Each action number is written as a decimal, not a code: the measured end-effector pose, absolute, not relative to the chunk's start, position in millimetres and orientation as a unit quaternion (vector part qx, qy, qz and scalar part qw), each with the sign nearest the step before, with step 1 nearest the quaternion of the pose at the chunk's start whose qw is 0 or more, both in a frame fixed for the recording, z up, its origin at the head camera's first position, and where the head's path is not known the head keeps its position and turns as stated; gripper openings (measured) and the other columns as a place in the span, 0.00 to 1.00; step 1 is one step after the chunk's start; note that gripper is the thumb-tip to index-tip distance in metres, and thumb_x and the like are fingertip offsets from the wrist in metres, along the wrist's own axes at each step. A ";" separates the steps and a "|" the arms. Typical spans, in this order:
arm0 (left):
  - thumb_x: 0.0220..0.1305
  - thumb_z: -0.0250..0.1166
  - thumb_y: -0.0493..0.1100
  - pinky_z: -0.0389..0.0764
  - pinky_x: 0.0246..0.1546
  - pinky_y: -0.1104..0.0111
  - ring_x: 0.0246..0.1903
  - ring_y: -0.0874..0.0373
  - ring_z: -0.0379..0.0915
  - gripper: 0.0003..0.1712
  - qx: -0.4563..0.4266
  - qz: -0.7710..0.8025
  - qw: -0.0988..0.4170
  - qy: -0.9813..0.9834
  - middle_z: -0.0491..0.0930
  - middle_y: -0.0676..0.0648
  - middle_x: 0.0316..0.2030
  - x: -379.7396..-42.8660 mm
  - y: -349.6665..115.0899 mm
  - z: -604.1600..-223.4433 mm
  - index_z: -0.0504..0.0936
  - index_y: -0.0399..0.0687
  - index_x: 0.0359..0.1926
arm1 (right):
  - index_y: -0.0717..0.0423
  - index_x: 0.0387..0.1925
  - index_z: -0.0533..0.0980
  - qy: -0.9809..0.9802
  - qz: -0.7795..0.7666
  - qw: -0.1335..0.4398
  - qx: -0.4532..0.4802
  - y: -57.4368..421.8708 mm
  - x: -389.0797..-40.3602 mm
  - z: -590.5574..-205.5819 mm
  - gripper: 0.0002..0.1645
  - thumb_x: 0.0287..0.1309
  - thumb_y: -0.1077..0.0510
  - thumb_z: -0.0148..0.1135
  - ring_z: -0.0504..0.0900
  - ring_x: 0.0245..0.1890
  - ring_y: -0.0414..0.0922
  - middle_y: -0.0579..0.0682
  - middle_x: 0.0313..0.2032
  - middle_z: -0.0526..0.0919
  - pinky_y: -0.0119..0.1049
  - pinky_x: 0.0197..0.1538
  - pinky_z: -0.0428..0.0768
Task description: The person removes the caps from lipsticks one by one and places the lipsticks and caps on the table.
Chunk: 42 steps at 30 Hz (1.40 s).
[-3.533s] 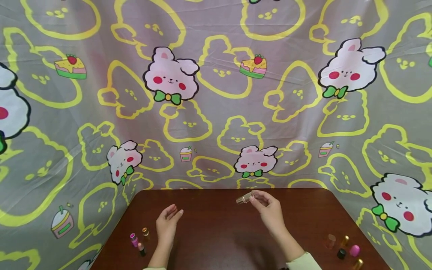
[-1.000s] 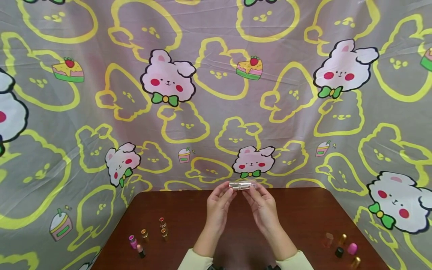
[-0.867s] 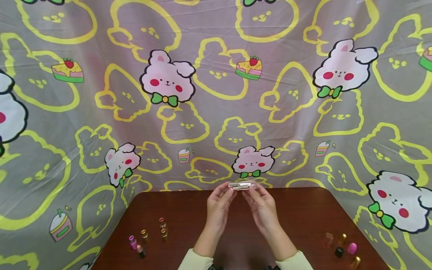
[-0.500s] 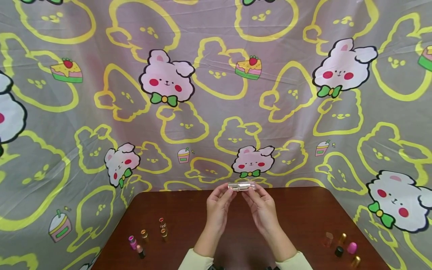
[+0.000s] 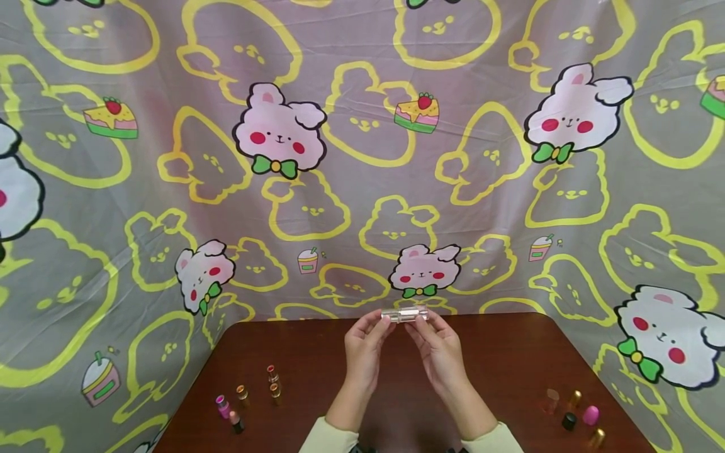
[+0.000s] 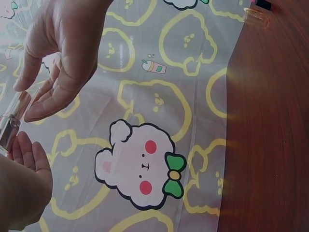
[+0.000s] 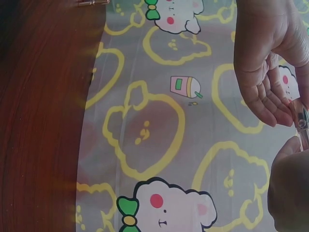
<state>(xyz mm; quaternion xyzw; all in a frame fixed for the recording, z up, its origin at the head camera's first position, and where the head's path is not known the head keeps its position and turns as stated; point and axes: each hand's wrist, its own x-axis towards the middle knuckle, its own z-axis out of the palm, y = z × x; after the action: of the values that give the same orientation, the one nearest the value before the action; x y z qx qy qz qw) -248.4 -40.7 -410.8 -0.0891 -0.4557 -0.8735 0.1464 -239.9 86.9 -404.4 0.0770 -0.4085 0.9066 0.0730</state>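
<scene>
In the head view a clear, silvery lipstick tube (image 5: 404,314) lies nearly level above the table's far edge, held between both hands. My left hand (image 5: 362,355) pinches its left end between thumb and fingers. On the other end, my right hand (image 5: 440,358) has a like pinch, with the thumb towards me. Fingers cover parts of both ends. The left wrist view catches the lipstick tube (image 6: 10,118) at its left border, a ring around its middle. At the right border of the right wrist view, the lipstick tube (image 7: 302,121) is partly cut off.
On the dark wooden table (image 5: 317,352), several uncapped lipsticks stand at the left, among them a magenta one (image 5: 223,406) and a red one (image 5: 273,374). Caps sit at the right, including a pink cap (image 5: 591,415) and a black cap (image 5: 569,421). A printed curtain (image 5: 362,189) surrounds the table.
At first the right hand held the tube alone and the left hand was apart, fingers loose. Both hands then came together on the tube. Over the last second they have barely moved.
</scene>
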 end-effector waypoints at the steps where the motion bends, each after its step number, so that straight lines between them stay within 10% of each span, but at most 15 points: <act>1: 0.59 0.66 0.29 0.78 0.50 0.53 0.34 0.57 0.82 0.10 -0.089 -0.872 0.149 -0.458 0.81 0.44 0.33 -248.5 -40.8 -411.3 0.79 0.24 0.41 | 0.59 0.43 0.80 -0.411 0.906 0.073 0.077 86.8 -240.0 -404.7 0.08 0.64 0.68 0.58 0.84 0.42 0.42 0.50 0.42 0.82 0.37 0.51 0.79; 11: 0.59 0.66 0.29 0.82 0.44 0.61 0.33 0.57 0.82 0.17 -0.081 -0.861 0.171 -0.472 0.82 0.44 0.32 -248.0 -41.3 -415.1 0.75 0.15 0.43 | 0.62 0.41 0.80 -0.409 0.906 0.085 0.072 83.4 -239.3 -407.1 0.07 0.64 0.68 0.58 0.84 0.39 0.41 0.50 0.40 0.83 0.37 0.50 0.80; 22: 0.63 0.61 0.29 0.82 0.40 0.66 0.28 0.60 0.81 0.07 -0.060 -0.884 0.182 -0.427 0.83 0.48 0.28 -253.7 -69.6 -416.6 0.82 0.41 0.31 | 0.60 0.41 0.82 -0.371 0.916 0.127 0.080 115.6 -247.6 -404.8 0.09 0.67 0.66 0.55 0.85 0.42 0.44 0.51 0.39 0.85 0.37 0.53 0.77; 42: 0.66 0.58 0.31 0.82 0.39 0.67 0.29 0.60 0.82 0.06 -0.049 -0.898 0.162 -0.406 0.83 0.49 0.28 -249.4 -98.2 -425.4 0.78 0.43 0.33 | 0.59 0.40 0.82 -0.417 0.898 0.120 0.066 147.0 -241.3 -424.7 0.09 0.67 0.66 0.55 0.85 0.41 0.43 0.51 0.39 0.85 0.38 0.52 0.77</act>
<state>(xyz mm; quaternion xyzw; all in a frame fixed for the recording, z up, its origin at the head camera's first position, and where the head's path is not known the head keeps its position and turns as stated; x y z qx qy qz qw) -249.4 -98.2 -425.4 -0.0491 -0.4055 -0.8982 0.1623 -241.3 147.0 -424.7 0.0664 -0.4174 0.8983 0.1198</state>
